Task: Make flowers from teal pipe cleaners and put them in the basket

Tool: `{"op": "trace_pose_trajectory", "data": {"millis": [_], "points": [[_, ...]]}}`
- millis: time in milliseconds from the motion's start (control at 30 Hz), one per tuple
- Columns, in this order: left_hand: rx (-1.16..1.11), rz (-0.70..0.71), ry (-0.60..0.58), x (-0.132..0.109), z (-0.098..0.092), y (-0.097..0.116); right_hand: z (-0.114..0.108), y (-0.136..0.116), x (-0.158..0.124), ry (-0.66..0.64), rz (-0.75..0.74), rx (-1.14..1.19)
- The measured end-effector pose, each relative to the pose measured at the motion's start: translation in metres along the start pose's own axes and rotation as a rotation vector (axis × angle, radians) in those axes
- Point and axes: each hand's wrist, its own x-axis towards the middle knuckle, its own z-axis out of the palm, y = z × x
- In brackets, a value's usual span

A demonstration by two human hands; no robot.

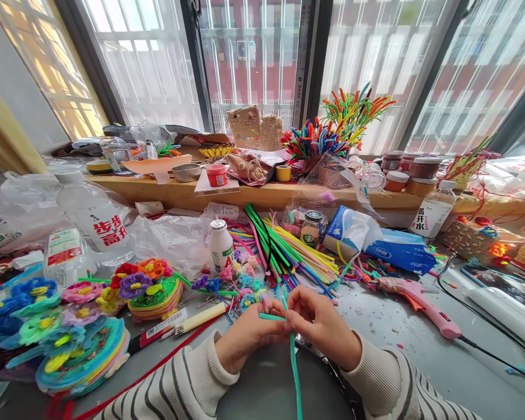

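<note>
Near the front edge of the table, my left hand and my right hand meet, fingertips pinched together on a mint-green pipe cleaner. Its long end hangs down below the fingers. A short green length sticks out to the left across my left fingers, and another piece rises above the right fingertips. The bend between the fingers is partly hidden. Just beyond my hands lie small pastel pipe-cleaner flowers and a bundle of colourful pipe cleaners.
Finished flower pieces crowd the left side, beside a marker. A pink glue gun with its cord lies right. Behind stand a small white bottle, a glass jar, a blue tissue pack and a large plastic bottle.
</note>
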Motion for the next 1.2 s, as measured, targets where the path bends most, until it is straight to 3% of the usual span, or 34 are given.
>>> {"op": "trace_pose_trajectory", "data": {"millis": [200, 767, 900, 1200], "points": [[-0.004, 0.000, -0.008, -0.006, 0.004, 0.007, -0.008, -0.001, 0.003, -0.047, 0.081, 0.261], [-0.004, 0.145, 0.007, 0.006, -0.008, -0.002, -0.015, 0.011, 0.010, 0.153, 0.289, 0.731], [-0.031, 0.144, 0.016, 0.006, -0.007, -0.003, -0.015, 0.013, 0.010, 0.185, 0.250, 0.728], [0.056, 0.106, 0.016, 0.005, -0.004, -0.001, -0.016, 0.015, 0.010, 0.089, 0.205, 0.580]]}}
